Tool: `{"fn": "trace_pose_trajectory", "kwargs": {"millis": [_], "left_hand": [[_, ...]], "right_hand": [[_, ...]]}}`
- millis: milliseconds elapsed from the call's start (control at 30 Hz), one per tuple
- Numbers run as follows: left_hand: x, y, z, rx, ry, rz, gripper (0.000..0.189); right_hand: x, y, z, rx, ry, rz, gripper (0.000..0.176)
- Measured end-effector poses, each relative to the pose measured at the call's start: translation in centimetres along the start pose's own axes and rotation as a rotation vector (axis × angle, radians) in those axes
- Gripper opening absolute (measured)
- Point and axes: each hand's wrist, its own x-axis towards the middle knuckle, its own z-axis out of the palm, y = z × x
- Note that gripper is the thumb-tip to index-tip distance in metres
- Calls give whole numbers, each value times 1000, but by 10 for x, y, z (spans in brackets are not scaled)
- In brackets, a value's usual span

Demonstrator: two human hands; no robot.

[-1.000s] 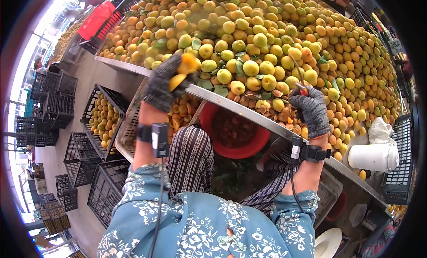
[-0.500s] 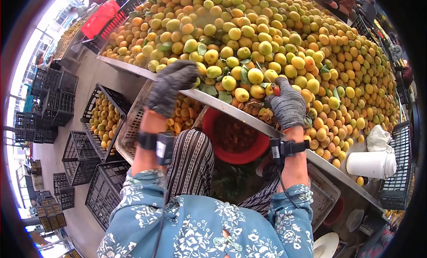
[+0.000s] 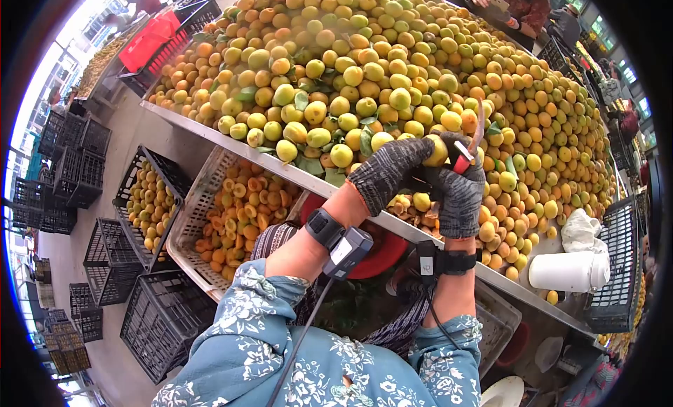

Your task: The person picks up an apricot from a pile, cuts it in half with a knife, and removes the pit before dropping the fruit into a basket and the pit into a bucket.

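Note:
My left hand point(image 3: 392, 170), in a dark grey knitted glove, has its fingers closed on a yellow-green apricot point(image 3: 436, 150). Close against it is my right hand point(image 3: 460, 195), gloved alike and wrapped round a small red-handled knife point(image 3: 463, 163) whose thin curved blade points up and away from me. Both hands meet over the near edge of a metal-rimmed table point(image 3: 312, 184) heaped with apricots point(image 3: 392, 77), some green leaves among them. Below my left forearm, a pale plastic crate point(image 3: 184, 221) holds opened orange apricot halves point(image 3: 242, 207).
Under the table edge stands a red basin point(image 3: 378, 256), partly hidden by my arms. Black crates point(image 3: 165, 319) stand on the floor at left, one filled with whole apricots point(image 3: 149, 204). A white lidded container point(image 3: 569, 270) lies at right. Another person point(image 3: 515, 7) is across the heap.
My left hand has swung right from the table's left edge to meet my right hand, and now holds an apricot. The knife's blade has come into view, and the view has shifted slightly.

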Motion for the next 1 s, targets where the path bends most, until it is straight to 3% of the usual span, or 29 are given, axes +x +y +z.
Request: {"fn": "trace_pose_trajectory", "kwargs": {"millis": [67,133,267,300,333,400,633,700,733,800,933,1000], "left_hand": [[0,1,-3,19,-22,49,36],[-5,6,-4,25,-12,120,40],[-8,20,-16,-3,-29,221,44],[-9,23,-19,68,-10,261,44],[-11,26,-22,138,11,299,43],[-13,30,-27,264,48,359,43],[-16,40,-39,403,31,377,48],[-17,40,-37,384,29,375,48],[-18,41,-36,363,27,372,47],[-22,44,-33,381,24,356,47],[-22,44,-34,385,34,312,47],[-23,42,-35,351,25,273,46]], "right_hand": [[-3,-9,1,-109,-4,-10,41],[-5,-14,1,-179,86,127,37],[-11,-8,-11,-247,14,237,31],[-16,-9,-8,-239,-16,302,33],[-18,-3,-2,-296,-36,210,33],[-27,-4,6,-286,-66,251,31],[-37,-1,20,-234,-80,286,30],[-37,4,11,-577,-218,72,28],[-38,4,15,-577,-218,72,28],[-38,4,23,-294,-101,242,29],[-40,1,21,-363,-128,283,23],[-42,6,25,-456,-81,178,24]]}}
